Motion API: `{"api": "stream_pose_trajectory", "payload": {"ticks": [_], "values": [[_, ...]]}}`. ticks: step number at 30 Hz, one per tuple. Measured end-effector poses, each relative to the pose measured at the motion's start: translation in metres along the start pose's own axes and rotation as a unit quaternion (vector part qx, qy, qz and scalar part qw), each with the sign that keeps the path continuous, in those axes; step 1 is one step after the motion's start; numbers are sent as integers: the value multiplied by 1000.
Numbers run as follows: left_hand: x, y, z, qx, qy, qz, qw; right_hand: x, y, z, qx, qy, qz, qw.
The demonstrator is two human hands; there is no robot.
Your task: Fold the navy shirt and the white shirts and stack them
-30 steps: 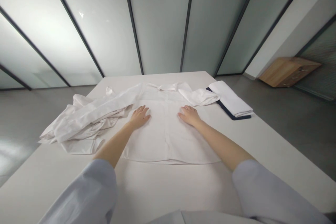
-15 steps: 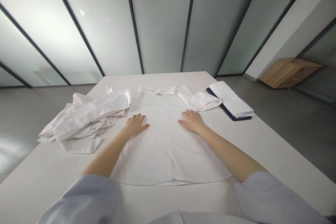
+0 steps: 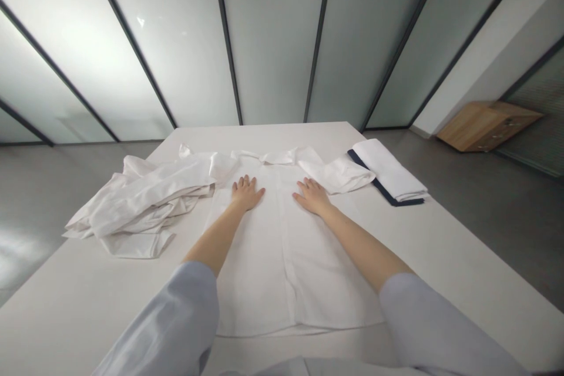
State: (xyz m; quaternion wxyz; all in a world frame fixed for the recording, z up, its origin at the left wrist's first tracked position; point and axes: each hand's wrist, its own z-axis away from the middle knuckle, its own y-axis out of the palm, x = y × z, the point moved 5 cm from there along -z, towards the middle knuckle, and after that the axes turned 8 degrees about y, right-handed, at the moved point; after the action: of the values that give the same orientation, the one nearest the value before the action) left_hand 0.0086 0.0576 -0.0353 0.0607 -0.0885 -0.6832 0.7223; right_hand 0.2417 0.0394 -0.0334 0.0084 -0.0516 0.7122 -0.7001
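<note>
1. White collared shirt (image 3: 259, 270) lies flat on the pale rectangular table (image 3: 88, 288) before us, head view.
2. Our left hand (image 3: 247, 192) and right hand (image 3: 312, 195) spread wide atop it, empty, apparently to hold it flat.
3. Crumpled white fabric (image 3: 132, 202) and folded white cloth (image 3: 390, 169) flank it, seemingly set aside.

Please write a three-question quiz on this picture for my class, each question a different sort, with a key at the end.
1. True or false: the left hand and the right hand both lie on the white shirt.
2. Which hand is nearer the crumpled white heap?
A) right
B) left
C) both equally near
3. Fill the gap: The folded white cloth lies on top of a ____-coloured cloth.

Key: 1. True. 2. B. 3. Dark.
</note>
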Motion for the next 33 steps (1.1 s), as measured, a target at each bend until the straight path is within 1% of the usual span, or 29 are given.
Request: {"api": "stream_pose_trajectory", "payload": {"ticks": [2, 4, 7, 9, 12, 15, 17, 19, 22, 24, 26, 27, 28, 31, 32, 33], "values": [[2, 2, 6, 8, 9, -3, 1000, -1, 0, 9, 0, -10, 7, 1000], [4, -1, 16, 9, 19, -11, 1000, 0, -5, 19, 0, -30, 18, 999], [2, -14, 28, 13, 28, -17, 999, 0, -16, 28, 20, -49, 23, 998], [1, -24, 27, 21, 20, -12, 1000, -2, -24, 23, 47, -31, 11, 998], [-2, -37, 8, 23, 13, 16, 1000, -6, -34, -1, 66, 18, -23, 997], [-4, -38, -24, -1, 38, 64, 997, -9, -38, -35, 47, 50, -62, 996], [-5, -33, -45, -15, 53, 95, 994, -10, -34, -56, 32, 54, -85, 994], [-5, -26, -63, -22, 62, 131, 989, -9, -29, -71, 19, 40, -94, 995], [-4, -19, -82, -29, 54, 200, 978, -7, -20, -87, 8, 28, -105, 994], [-3, -19, -91, -26, 40, 233, 971, -7, -16, -97, 26, 40, -134, 990], [-3, -24, -99, -19, 30, 249, 968, -7, -17, -108, 41, 62, -186, 980], [-2, -29, -103, -22, 28, 261, 965, -8, -20, -113, 32, 72, -222, 972], [-1, -34, -105, -34, 24, 277, 960, -9, -25, -118, 10, 79, -262, 962], [2, -51, -108, -92, 18, 312, 945, -13, -41, -124, -69, 76, -357, 928], [2, -54, -106, -100, 21, 310, 945, -13, -44, -123, -78, 71, -364, 925], [1, -54, -103, -96, 30, 297, 949, -12, -44, -120, -76, 63, -359, 928]]}}
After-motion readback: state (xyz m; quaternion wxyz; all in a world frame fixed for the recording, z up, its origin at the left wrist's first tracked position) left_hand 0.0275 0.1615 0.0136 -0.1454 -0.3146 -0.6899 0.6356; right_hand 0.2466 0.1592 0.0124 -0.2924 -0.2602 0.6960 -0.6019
